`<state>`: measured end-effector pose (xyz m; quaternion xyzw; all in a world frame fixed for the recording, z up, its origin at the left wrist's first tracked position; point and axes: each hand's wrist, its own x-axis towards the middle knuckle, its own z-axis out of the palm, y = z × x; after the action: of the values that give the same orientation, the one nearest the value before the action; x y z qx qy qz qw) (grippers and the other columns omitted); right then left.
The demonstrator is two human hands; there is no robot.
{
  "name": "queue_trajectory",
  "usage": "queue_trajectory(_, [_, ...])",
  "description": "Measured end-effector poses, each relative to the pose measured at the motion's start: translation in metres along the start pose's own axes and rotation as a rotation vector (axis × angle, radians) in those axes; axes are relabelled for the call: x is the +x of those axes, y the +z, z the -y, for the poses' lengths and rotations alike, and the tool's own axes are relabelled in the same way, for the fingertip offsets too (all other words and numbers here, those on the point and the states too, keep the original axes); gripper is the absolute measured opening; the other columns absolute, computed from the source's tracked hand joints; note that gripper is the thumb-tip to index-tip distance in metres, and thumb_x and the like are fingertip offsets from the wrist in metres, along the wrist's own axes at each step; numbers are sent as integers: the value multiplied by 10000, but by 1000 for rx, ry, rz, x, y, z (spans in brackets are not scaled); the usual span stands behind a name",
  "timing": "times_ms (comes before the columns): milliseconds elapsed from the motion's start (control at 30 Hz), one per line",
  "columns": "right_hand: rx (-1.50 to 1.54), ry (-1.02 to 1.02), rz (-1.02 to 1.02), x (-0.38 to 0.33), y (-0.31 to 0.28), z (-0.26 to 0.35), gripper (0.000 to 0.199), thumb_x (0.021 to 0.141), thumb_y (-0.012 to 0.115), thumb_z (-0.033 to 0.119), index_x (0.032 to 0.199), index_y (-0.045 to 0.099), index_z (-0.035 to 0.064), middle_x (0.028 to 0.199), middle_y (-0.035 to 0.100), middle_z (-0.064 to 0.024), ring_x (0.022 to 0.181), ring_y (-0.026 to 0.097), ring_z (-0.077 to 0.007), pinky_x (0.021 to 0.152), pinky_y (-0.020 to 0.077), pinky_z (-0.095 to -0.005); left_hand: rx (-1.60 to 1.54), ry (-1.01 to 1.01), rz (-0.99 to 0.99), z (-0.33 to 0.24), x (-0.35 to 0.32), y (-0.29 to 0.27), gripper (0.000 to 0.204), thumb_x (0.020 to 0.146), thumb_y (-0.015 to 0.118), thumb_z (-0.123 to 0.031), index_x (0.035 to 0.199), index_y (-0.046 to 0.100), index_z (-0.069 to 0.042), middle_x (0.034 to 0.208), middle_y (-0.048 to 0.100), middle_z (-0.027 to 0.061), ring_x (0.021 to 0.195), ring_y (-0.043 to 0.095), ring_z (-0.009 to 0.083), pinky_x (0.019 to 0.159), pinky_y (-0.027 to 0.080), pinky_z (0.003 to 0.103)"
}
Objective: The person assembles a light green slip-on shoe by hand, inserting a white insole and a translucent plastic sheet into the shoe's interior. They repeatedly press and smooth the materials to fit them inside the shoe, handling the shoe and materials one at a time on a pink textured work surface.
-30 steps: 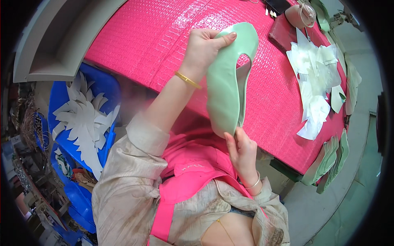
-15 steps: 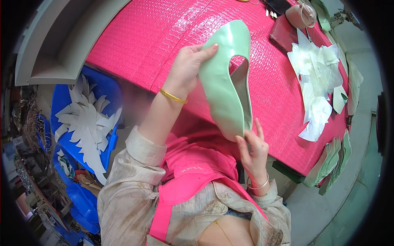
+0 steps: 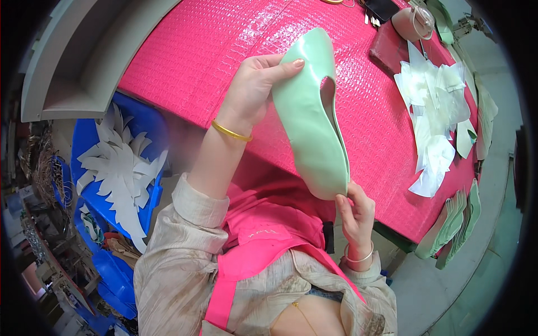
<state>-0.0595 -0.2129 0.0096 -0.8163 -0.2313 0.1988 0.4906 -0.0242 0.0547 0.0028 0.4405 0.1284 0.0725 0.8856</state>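
Between my hands, over the near edge of the pink-covered table (image 3: 202, 73), hangs a glossy pale green shoe upper (image 3: 314, 140). Its rounded toe points away from me, and its opening faces right, seen as a narrow gap. My left hand (image 3: 255, 84) is closed on the upper's left side near the toe, thumb on top. At the lower heel end, my right hand (image 3: 357, 210) pinches the edge between thumb and fingers. The fingers underneath the upper are partly hidden.
Translucent white sheets (image 3: 434, 112) lie on the table's right side, by a pink cup-like container (image 3: 412, 22). Green stacked pieces (image 3: 451, 224) hang at the right edge. A blue bin (image 3: 154, 126) with white cut pieces (image 3: 120, 162) stands left, below a grey shelf (image 3: 73, 98).
The shoe upper has turned so its opening looks narrower. Its heel end has moved slightly right and nearer me with my right hand, whose raised finger is now folded in.
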Motion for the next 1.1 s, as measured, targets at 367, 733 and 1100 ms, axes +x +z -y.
queue_trajectory(367, [762,89,52,-3,-8,-26,245,867,529,71,1079,524,-53,976,612,-79,914,563,-131,835,415,-254,68,4,-20,9,10,9,354,821,587,-58,1145,486,42,913,619,97,788,622,135,719,512,248])
queue_trajectory(733, [309,-176,-132,21,-25,-10,198,787,623,112,946,612,-6,938,622,-84,927,574,-184,1043,236,-414,-65,-259,246,62,-80,47,223,822,616,-75,1015,602,36,962,635,82,871,597,135,803,465,273])
queue_trajectory(1100, [92,-481,130,75,-27,22,201,626,749,174,755,624,83,811,577,-10,938,525,-183,985,247,-418,-588,-98,134,60,-96,47,291,889,514,-232,1148,530,-100,1151,559,31,1092,497,159,968,351,356])
